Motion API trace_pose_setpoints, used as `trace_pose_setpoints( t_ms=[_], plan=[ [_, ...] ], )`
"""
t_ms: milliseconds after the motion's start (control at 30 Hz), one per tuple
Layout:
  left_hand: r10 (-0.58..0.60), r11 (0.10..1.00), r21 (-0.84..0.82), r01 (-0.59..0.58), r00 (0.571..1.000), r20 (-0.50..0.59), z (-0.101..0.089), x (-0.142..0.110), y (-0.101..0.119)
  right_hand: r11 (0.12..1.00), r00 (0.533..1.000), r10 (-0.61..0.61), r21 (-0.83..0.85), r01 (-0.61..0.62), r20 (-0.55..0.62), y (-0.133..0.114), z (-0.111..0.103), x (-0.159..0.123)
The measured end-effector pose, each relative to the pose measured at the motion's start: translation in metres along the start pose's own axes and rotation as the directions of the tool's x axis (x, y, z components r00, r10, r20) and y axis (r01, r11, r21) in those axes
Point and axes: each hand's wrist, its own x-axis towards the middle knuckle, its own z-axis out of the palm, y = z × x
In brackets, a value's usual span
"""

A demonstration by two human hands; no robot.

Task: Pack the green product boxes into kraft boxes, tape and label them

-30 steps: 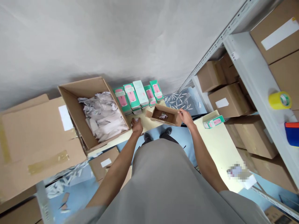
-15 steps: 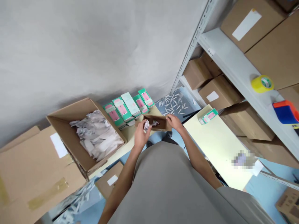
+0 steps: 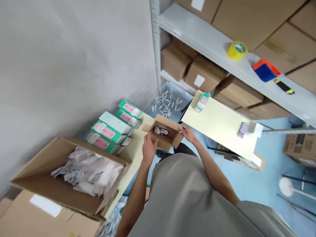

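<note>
A small open cardboard box point(image 3: 164, 144) is held between my two hands in front of my body. Crumpled whitish paper point(image 3: 161, 131) lies inside it. My left hand point(image 3: 149, 148) grips the box's near left edge, thumb and fingers on the wall. With its fingers pinched on the right flap, my right hand point(image 3: 187, 133) holds the other side. To the left, a large open carton point(image 3: 37, 191) holds a heap of white paper-like pieces point(image 3: 89, 172). Several green and pink boxes point(image 3: 106, 130) stand in a row beyond my left hand.
A pale table point(image 3: 222, 121) to the right bears one green box point(image 3: 202, 101) and a blurred-out item. Metal shelving point(image 3: 195, 24) carries cartons, yellow tape point(image 3: 237, 50) and an orange-blue tool point(image 3: 266, 69). White strips point(image 3: 164, 103) are scattered on the floor by the wall.
My view has turned to the right. The crumpled paper that was in my left hand now lies in the small box, and that hand has moved onto the box edge. The box is tilted differently.
</note>
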Motion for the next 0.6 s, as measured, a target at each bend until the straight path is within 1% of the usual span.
trace_pose_setpoints(
  t_ms=[67,100,167,267,367,400,433,533,600],
  plan=[
    [0.074,0.997,-0.007,-0.074,0.996,0.046,0.013,0.007,0.018,0.986,0.996,0.076,0.149,-0.070,-0.038,0.020,-0.023,-0.023],
    [0.108,0.994,-0.012,-0.107,0.992,0.070,0.020,0.012,0.030,0.976,0.993,0.105,0.196,-0.092,-0.057,0.030,-0.038,-0.033],
    [0.170,0.985,-0.017,-0.169,0.980,0.102,0.034,0.022,0.057,0.966,0.986,0.136,0.236,-0.110,-0.095,0.049,-0.070,-0.051],
    [0.246,0.969,-0.004,-0.247,0.966,0.081,0.059,0.038,0.101,0.960,0.987,0.124,0.262,-0.093,-0.105,0.079,-0.124,-0.066],
    [0.307,0.951,0.016,-0.308,0.950,0.052,0.092,0.055,0.142,0.959,0.992,0.087,0.277,-0.058,-0.092,0.111,-0.177,-0.068],
    [0.309,0.950,0.009,-0.311,0.948,0.071,0.106,0.061,0.154,0.960,0.993,0.073,0.275,-0.046,-0.088,0.122,-0.194,-0.066],
    [0.296,0.955,-0.012,-0.297,0.948,0.114,0.120,0.066,0.166,0.962,0.995,0.060,0.270,-0.035,-0.085,0.134,-0.210,-0.063],
    [0.192,0.980,-0.100,-0.170,0.937,0.290,0.165,0.078,0.198,0.967,0.996,0.028,0.254,-0.004,-0.089,0.169,-0.253,-0.050],
    [0.139,0.988,-0.105,-0.109,0.929,0.343,0.192,0.082,0.219,0.971,0.994,0.019,0.239,0.008,-0.111,0.192,-0.278,-0.040]
  ],
)
